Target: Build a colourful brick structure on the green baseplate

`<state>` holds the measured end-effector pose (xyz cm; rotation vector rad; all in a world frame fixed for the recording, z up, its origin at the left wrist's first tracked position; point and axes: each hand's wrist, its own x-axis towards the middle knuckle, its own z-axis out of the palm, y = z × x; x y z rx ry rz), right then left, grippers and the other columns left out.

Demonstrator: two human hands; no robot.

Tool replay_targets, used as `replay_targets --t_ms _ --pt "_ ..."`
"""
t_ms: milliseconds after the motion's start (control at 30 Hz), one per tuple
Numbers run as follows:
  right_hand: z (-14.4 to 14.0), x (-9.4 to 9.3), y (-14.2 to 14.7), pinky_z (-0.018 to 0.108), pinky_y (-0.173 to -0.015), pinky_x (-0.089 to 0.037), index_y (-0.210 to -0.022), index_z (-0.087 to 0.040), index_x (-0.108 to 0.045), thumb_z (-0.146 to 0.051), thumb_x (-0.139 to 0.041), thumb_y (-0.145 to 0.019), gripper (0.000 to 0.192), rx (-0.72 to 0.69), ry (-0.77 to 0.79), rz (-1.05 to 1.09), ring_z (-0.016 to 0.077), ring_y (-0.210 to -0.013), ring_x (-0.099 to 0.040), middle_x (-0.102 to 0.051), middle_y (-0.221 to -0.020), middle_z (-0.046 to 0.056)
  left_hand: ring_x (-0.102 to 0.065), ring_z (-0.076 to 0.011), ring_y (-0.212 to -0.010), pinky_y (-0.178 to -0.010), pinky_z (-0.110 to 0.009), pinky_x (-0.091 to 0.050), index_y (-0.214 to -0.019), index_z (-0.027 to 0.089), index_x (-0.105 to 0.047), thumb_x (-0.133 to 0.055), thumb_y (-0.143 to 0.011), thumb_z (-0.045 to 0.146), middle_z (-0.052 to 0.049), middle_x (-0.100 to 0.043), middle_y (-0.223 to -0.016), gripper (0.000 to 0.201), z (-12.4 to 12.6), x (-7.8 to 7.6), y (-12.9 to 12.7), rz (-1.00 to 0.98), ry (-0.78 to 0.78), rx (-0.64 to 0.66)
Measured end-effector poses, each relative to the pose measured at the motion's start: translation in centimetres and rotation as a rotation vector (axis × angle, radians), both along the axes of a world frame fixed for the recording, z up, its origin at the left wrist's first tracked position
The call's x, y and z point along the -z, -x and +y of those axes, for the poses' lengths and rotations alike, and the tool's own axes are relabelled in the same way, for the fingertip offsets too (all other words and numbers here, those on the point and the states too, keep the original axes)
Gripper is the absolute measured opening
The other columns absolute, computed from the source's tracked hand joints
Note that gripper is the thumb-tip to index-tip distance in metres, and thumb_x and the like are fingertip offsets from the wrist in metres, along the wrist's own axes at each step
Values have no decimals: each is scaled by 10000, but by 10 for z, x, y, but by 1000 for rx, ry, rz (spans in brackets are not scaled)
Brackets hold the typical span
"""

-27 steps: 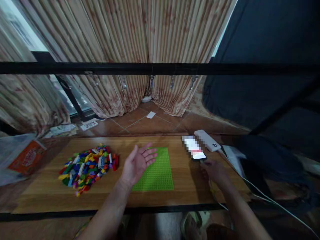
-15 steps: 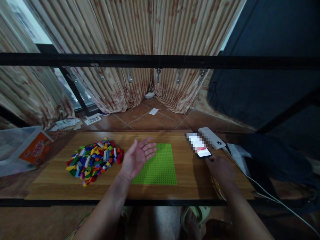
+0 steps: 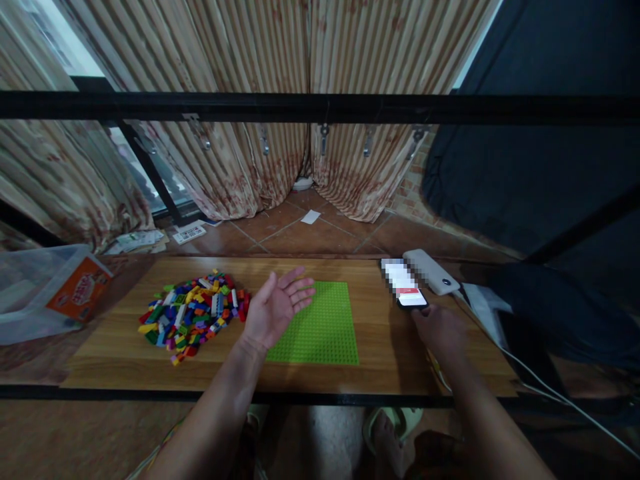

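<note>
While the left hand (image 3: 276,308) is presented palm up with fingers spread, the right hand (image 3: 443,331) is bent, its fingertips at the near end of a phone (image 3: 413,299); whether they grip anything cannot be told. Per the head view, the phone lies on the table (image 3: 380,377) just ahead of the right hand, its screen lit and partly pixelated. Beyond that hand, a white device (image 3: 436,275) lies beside the phone. Between the hands is a green studded baseplate (image 3: 323,330), partly hidden by the left one. Left of the left hand: a heap of mixed-colour bricks (image 3: 193,310); farther left, a clear plastic box (image 3: 37,287) with an orange label.
</note>
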<state>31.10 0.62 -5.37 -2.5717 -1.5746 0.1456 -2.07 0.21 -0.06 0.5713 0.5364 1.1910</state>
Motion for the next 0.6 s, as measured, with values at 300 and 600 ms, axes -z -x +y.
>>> replay_targets --t_ms 300,600 --pt "5 0 -3 387 -731 -467 -943 -130 -729 -404 -437 -863 409 1 30 -29 310 -881 -660 -702 -896 184 -640 -224 -976 -889 -345 -467 -1194 137 -603 -461 -890 528 -125 -688 -1055 516 0 -2 3 14 -7 -12" --pt "-2 -26 14 403 -711 -464 -1084 -154 -690 -439 -472 -842 433 70 -62 -28 329 -921 -650 -687 -1039 184 -644 -221 -969 -885 -338 -471 -1189 136 -609 -471 -888 520 -127 -691 -1057 508 0 -3 4 6 -13 -18"
